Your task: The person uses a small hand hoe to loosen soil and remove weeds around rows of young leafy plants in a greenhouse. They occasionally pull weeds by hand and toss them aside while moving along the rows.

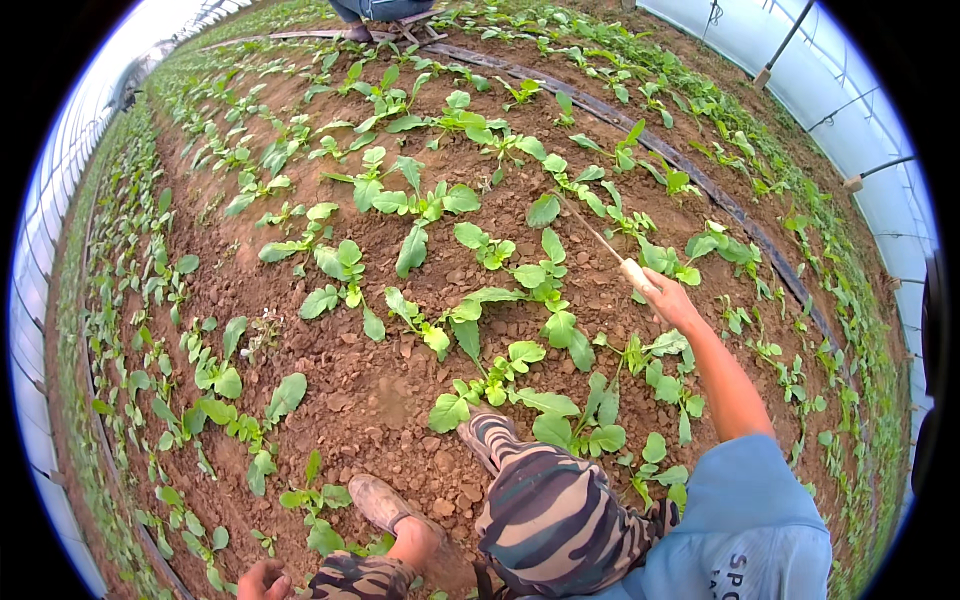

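Note:
My right hand (666, 298) is closed around the pale handle of a thin metal hand tool (596, 236), whose shaft reaches up and left over the soil. The tool's far end lies beside a leafy seedling (543, 211); its exact shape is hard to make out. Down at the bottom edge, my left hand (264, 581) rests near my camouflage-clad knee, fingers partly curled, and no object shows in it. Broad-leaved green seedlings (427, 202) grow in rough rows in the brown, crumbly soil (330, 375) before me.
A black drip hose (697, 176) curves along the right side. Near the top, another person (386, 9) sits on a low stool (412, 30). The greenhouse's plastic wall (817, 90) stands at the right. My shoes (381, 501) are among the plants.

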Demonstrator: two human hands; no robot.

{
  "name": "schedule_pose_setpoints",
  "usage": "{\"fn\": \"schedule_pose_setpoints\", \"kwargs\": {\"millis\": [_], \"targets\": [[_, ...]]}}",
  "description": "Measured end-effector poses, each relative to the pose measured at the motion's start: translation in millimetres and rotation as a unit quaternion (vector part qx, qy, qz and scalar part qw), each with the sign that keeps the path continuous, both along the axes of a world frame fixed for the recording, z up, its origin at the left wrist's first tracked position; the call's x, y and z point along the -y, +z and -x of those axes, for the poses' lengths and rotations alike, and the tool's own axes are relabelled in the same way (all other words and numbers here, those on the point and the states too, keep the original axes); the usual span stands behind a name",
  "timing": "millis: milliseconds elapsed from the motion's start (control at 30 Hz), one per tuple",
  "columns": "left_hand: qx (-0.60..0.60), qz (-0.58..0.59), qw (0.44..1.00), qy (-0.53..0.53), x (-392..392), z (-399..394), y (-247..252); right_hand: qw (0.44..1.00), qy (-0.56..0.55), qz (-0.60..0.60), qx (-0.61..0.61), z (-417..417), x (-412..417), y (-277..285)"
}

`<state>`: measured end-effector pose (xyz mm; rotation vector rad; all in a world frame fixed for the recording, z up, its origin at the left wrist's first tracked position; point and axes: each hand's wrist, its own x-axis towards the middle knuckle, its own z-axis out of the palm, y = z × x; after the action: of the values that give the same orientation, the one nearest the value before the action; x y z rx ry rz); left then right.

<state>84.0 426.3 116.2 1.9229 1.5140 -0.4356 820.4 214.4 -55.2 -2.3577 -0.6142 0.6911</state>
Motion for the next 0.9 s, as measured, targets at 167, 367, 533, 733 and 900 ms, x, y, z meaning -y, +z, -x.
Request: {"fn": "schedule_pose_setpoints", "kwargs": {"millis": [167, 367, 533, 733, 900], "targets": [[-0.012, -0.008, 1.0, 0.018, 4.5, 9.0, 1.5, 0.995, -0.064, 0.002, -0.076, 42.0, 66.4, 25.0], [0.001, -0.008, 1.0, 0.002, 6.2, 12.1, -5.2, 0.995, -0.085, 0.005, -0.059, 81.8, 177.0, 30.4], [-0.01, -0.013, 1.0, -0.002, 3.1, 19.5, -8.5, 0.992, -0.111, -0.031, -0.042, 104.8, 178.6, 17.9], [-0.026, -0.01, 0.999, -0.021, -0.5, 5.1, -2.7, 0.991, -0.089, -0.083, -0.057, 77.1, 101.9, -9.6], [0.011, -0.042, 0.999, -0.007, 3.9, 4.4, -2.1, 0.989, 0.0, -0.109, 0.099, 62.1, 48.1, -22.0]]}}
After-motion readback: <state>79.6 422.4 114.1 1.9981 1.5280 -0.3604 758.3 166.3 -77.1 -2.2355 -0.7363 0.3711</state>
